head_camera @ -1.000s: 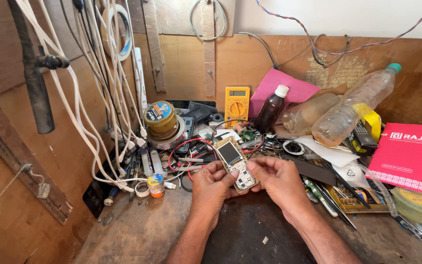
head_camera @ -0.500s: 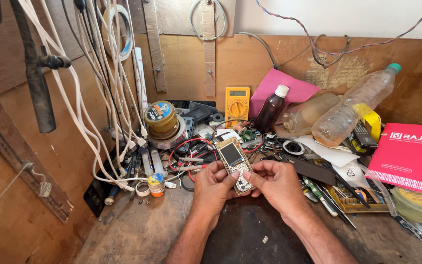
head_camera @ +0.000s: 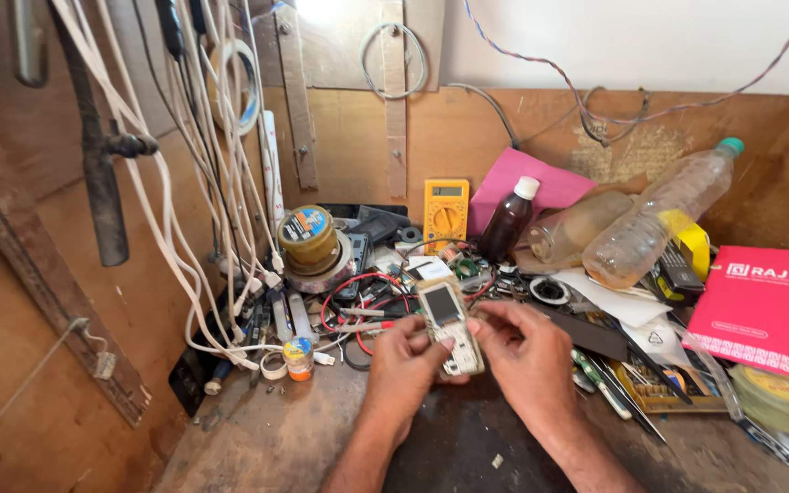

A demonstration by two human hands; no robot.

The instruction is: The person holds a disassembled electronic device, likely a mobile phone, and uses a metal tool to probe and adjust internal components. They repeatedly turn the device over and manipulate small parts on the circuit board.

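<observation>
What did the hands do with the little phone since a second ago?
Hardly anything moved. Both hands, left hand and right hand, still hold the small keypad phone between them, perhaps tilted a touch more upright. The yellow multimeter, brown bottle and red booklet stayed put.

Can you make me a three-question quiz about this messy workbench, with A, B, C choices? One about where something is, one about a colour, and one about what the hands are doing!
1. Where is the yellow meter?
A. against the back wall
B. on the floor
C. in a hand

2. What colour is the brown bottle's cap?
A. green
B. white
C. black

3. The phone is:
A. lying alone
B. in a drawer
C. held by both hands

Answers: 1 A, it stands behind the clutter; 2 B, its top is white; 3 C, the left hand and right hand grip it.
</observation>
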